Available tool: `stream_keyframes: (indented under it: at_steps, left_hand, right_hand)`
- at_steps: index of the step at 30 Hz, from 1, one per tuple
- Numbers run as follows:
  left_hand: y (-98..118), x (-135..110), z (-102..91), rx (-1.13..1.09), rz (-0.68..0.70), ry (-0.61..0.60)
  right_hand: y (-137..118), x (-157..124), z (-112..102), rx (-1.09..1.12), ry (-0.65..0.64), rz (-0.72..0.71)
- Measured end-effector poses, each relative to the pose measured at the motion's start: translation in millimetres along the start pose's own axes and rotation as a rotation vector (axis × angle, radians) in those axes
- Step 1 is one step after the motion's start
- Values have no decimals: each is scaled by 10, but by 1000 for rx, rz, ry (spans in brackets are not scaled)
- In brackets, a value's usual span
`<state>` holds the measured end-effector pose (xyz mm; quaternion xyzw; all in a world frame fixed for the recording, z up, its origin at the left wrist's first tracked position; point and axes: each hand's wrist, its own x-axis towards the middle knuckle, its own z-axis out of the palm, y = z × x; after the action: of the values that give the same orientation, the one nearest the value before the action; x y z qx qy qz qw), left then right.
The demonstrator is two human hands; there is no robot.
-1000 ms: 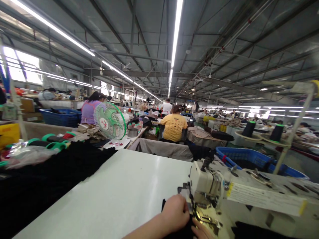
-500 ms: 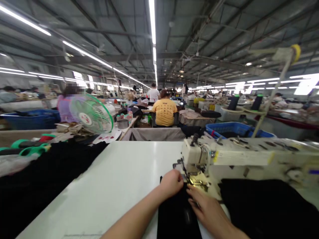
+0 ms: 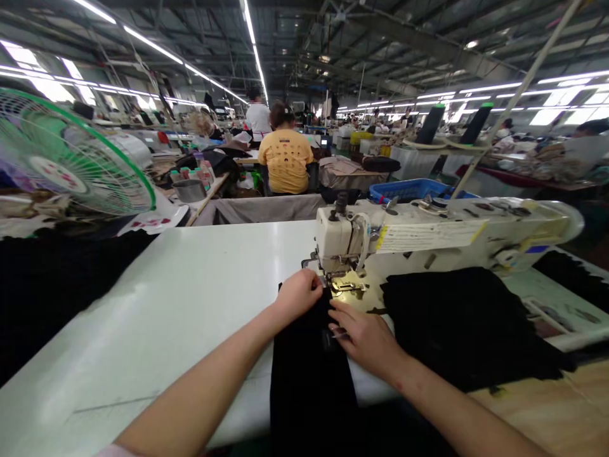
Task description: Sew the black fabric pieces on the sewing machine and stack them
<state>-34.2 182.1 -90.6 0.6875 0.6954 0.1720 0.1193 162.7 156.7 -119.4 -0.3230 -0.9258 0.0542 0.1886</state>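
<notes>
A strip of black fabric point(image 3: 309, 374) lies on the white table point(image 3: 190, 304) and runs up under the needle of a cream sewing machine point(image 3: 428, 238). My left hand point(image 3: 299, 296) is curled on the fabric's far end, right beside the presser foot. My right hand point(image 3: 366, 336) lies on the fabric's right edge, fingers together, pinching it just below the foot. A second heap of black fabric point(image 3: 466, 324) rests under the machine's arm to the right.
A green desk fan point(image 3: 66, 158) stands at the left above a pile of black cloth point(image 3: 47, 285). A person in a yellow shirt point(image 3: 285, 158) sits ahead with their back to me. A blue crate point(image 3: 409, 189) and thread cones point(image 3: 431, 124) lie beyond the machine.
The view has tipped down and swung right, bringing both forearms and the fabric strip into full sight. Both hands stay at the presser foot; my right hand has come further onto the fabric.
</notes>
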Motion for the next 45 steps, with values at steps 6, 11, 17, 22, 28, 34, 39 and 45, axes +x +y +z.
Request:
stream_keyframes:
  at_steps: [6,11,17,22,28,34,39,45]
  left_hand:
    - [23,40,51,13,-18,29]
    - [23,59,65,-1,-7,31]
    - [17,77,77,-11,-20,37]
    - [28,65,77,-12,-44,46]
    - [49,54,45,-10,-49,38]
    - [48,48,47,-7,-53,36]
    - [47,47,50,-12,-52,37]
    - [49,56,37,-18,-59,28]
  right_hand:
    - [45,-1,-24,-11,-13,28]
    - [67,6,-12,-10,-31,54]
    - [75,15,-1,-23,-41,54]
    - [68,24,-8,-23,-35,60]
    - [76,25,0,-18,-25,49]
    - [88,10,38,-22,-8,39]
    - [87,10,56,-16,1,47]
    - [98,12,71,-7,22,35]
